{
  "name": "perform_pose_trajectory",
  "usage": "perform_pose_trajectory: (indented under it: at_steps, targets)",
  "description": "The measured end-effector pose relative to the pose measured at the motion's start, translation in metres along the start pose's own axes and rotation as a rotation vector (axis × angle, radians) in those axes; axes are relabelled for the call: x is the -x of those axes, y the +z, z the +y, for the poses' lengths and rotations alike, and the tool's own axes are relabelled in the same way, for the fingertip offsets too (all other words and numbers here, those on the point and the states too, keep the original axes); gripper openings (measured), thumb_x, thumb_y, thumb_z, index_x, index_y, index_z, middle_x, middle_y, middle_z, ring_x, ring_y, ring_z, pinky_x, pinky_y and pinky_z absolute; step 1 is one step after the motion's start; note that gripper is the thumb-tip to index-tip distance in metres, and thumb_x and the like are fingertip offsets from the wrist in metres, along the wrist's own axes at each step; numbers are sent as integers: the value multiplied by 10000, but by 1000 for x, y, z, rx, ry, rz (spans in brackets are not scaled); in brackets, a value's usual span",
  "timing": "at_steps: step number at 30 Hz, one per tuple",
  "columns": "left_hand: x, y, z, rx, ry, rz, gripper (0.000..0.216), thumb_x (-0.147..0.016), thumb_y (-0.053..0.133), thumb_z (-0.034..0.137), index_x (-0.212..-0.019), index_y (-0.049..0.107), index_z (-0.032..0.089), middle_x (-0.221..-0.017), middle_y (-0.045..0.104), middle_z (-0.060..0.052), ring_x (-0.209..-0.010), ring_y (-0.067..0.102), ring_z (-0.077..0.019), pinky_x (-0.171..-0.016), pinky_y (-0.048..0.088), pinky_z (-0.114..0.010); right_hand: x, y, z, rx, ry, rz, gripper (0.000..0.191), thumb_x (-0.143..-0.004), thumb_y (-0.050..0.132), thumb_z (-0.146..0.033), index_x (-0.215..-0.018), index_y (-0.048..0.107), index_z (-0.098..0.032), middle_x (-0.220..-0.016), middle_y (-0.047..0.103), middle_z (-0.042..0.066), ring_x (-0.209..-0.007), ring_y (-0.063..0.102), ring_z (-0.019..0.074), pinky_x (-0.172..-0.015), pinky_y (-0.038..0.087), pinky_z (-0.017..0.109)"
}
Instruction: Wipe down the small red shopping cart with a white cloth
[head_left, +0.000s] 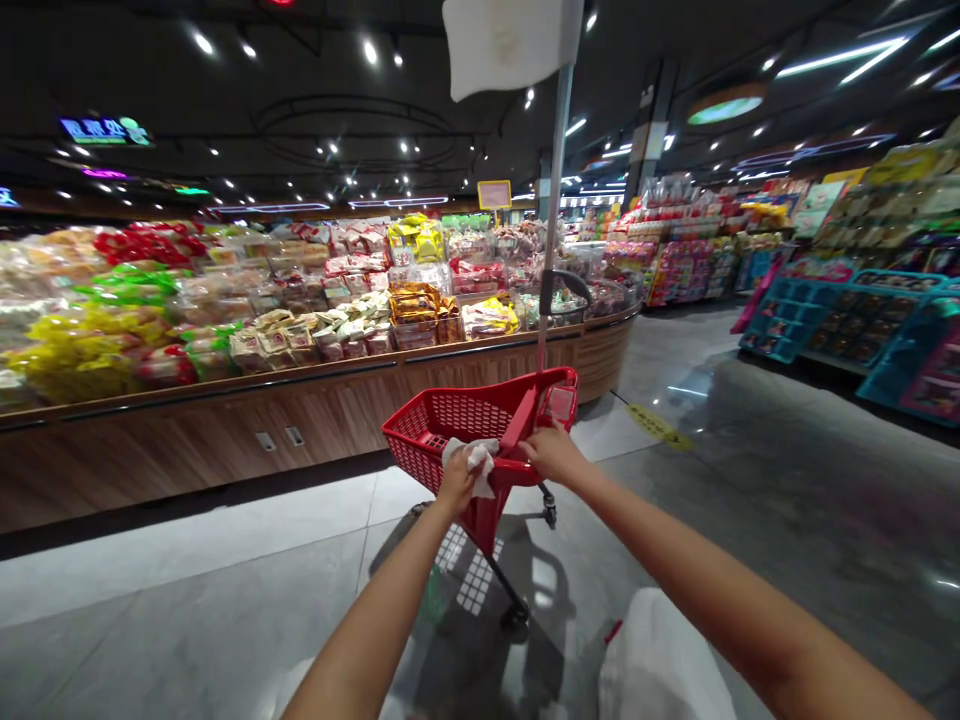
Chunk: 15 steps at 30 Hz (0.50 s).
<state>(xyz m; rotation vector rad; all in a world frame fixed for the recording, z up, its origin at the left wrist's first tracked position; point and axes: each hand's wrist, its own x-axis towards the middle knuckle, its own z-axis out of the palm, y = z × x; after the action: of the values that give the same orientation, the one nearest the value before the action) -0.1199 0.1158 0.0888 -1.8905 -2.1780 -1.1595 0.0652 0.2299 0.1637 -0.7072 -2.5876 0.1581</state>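
Wiping step: left hand [457,482] clamped cloth [475,458] on cart [450,415] rim; right hand [553,453] gripped rim, hands apart. Next stroke likely needed cart steadied.

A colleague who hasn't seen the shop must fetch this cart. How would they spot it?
Find the curved wooden counter piled with packaged snacks. On the grey floor before it stands a small red cart, left hand holding a white cloth on its rim, right hand gripping it too. Only it carries a tall pole with a white flag.
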Motion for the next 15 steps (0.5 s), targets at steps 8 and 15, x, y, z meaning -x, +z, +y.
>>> perform_pose_trajectory:
  at_steps: [8,15]
  targets:
    - [12,16,35,-224,39,-79,453,-830,579,382,-1231,535,176,-1164,591,-114,-1091,518,-260,-964,410,-426,40,11,-27,294,-5,135,349,-903,421,-284,-707,678,-151,-666,688,121,-585,622,194,-592,321,300]
    - [9,-1,34,-318,107,-366,432,-851,559,359,-1272,514,274,-1128,612,-47,-1016,550,-221,-897,409,-334,64,2,17,382,-130,334,393,-904,421,-275,-576,619,-184,-579,655,38,-512,519,125,-598,221,302]
